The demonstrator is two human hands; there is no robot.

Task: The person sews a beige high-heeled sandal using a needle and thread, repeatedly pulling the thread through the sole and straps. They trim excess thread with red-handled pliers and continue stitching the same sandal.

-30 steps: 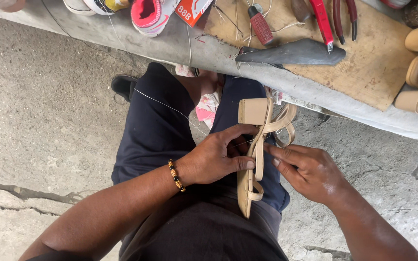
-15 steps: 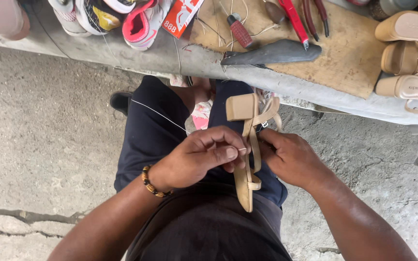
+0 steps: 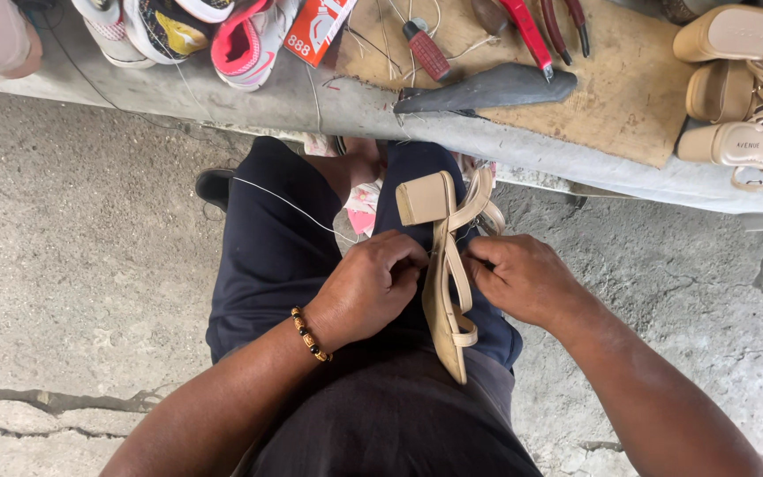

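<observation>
Beige leather is pinched from both sides: the left hand [image 3: 371, 287] is curled shut with its fingertips pressed to the left face of a heeled sandal [image 3: 444, 281], and the right hand [image 3: 523, 278] is closed on the strap side of the same sandal, directly opposite. Whether a needle is gripped in either hand cannot be told, since the fingertips are hidden against the sole. The sandal is held on edge between the two hands, over the lap. Its long axis runs away from the body, with the block heel at the far end, toward the bench [image 3: 328, 102], and the toe pointing back at the waist. Both hands meet it at about mid-length, neither clearly nearer than the other. A beaded bracelet [image 3: 310, 334] is worn on the left wrist. A thin pale thread [image 3: 289, 205] is stretched from the left of the sandal across the dark trousers toward the bench edge. Beyond the sandal's heel, a dark knife-like blade [image 3: 487, 88] is laid on a brown board, with red-handled pliers [image 3: 547, 28] past it. More beige sandals [image 3: 744, 97] are stacked to the right of the board, and bright sneakers [image 3: 183, 31] to its left.
</observation>
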